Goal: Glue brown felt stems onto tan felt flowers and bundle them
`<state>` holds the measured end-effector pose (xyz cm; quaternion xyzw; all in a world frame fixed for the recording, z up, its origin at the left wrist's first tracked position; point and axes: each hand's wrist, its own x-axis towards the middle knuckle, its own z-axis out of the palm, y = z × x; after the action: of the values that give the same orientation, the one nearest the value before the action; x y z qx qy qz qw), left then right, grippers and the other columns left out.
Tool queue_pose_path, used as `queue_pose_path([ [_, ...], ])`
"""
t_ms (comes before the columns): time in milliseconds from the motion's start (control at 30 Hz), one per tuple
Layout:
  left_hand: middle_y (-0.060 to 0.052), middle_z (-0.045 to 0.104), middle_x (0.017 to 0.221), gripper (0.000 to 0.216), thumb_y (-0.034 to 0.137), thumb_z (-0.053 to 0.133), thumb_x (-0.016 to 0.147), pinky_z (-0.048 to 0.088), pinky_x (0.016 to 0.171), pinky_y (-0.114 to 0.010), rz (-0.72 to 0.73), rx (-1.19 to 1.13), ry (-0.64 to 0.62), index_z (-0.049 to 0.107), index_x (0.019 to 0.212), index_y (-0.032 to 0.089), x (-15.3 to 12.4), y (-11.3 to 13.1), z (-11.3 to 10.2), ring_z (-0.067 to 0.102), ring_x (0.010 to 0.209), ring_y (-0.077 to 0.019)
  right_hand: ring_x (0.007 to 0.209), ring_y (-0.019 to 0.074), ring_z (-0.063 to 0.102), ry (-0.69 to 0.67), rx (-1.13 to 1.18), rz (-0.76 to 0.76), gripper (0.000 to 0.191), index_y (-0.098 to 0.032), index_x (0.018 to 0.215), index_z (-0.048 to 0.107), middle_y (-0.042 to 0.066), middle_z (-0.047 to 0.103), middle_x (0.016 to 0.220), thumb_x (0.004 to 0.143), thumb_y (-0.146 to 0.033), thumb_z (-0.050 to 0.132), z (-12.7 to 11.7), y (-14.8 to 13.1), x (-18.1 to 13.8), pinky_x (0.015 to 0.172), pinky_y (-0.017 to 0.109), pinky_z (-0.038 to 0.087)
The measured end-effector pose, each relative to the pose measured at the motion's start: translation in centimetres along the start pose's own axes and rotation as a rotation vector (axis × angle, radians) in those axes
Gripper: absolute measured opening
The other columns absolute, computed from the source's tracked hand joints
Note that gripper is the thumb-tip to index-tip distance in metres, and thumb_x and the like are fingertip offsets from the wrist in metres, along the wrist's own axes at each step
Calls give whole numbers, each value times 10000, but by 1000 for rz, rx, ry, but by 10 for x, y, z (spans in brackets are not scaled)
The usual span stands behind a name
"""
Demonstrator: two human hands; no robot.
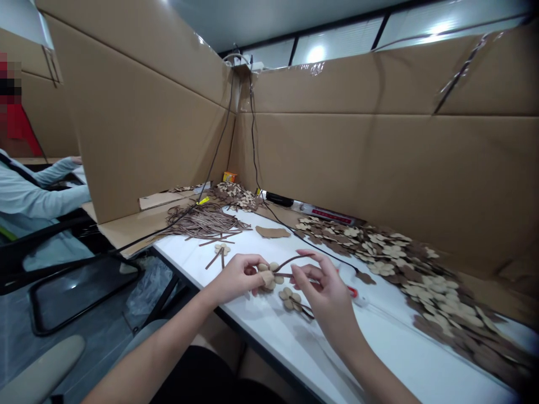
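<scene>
Between thumb and fingers, my left hand [240, 279] pinches a beige flower-shaped piece [269, 275] above the white table. Two thin brown strips [290, 259] run from the flower toward the right. My right hand [322, 283] has its fingers closed on these strips, one higher and one lower. Just below my hands, another beige flower [289, 299] with brown strips lies on the table. A third flower with strips [222, 249] rests farther left.
A pile of brown strips [202, 220] lies at the back left. Many brown and beige flower pieces [433, 294] spread along the right side. Cardboard walls [379, 163] enclose the table [269, 331]. A black cable [290, 229] crosses it. At far left sits another person [37, 196].
</scene>
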<state>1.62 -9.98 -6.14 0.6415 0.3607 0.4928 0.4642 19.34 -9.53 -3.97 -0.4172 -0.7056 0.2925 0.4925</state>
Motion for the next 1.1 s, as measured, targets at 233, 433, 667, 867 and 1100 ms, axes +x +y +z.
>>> queue_pose_path([
  [233,-8,573,633,217,335,609,742,398,450,-163,-31,12,-12,609,777,121,0,3,1,477,483,-63,629,168,599,-67,43,63,323,-174,836,604,36,635,713,780,-492,582,-2,3,6,571,281,506],
  [433,-16,595,652,315,443,569,780,373,424,-147,-86,3,-66,589,796,129,3,-4,-1,469,467,-54,647,171,600,-53,158,123,344,-162,811,608,35,634,715,742,-498,628,-3,6,9,640,315,520],
  [667,-5,558,580,455,554,431,835,360,410,-159,-68,-7,-62,556,748,125,6,-10,-2,487,426,-63,669,167,608,-34,190,168,357,-161,805,616,46,651,748,711,-504,656,-4,-1,9,671,310,531],
  [867,-19,605,700,367,498,549,788,341,427,-156,-99,-22,-102,562,793,131,4,-7,-1,484,461,-51,667,170,614,-46,208,176,355,-167,791,628,38,648,727,694,-507,670,-4,-2,8,675,319,541],
  [1100,-25,592,660,347,464,611,758,374,480,-173,-93,-118,-36,573,771,119,6,-8,-5,532,554,-87,721,187,638,-85,255,190,392,-168,863,644,51,666,769,724,-535,630,-4,1,8,707,340,546],
])
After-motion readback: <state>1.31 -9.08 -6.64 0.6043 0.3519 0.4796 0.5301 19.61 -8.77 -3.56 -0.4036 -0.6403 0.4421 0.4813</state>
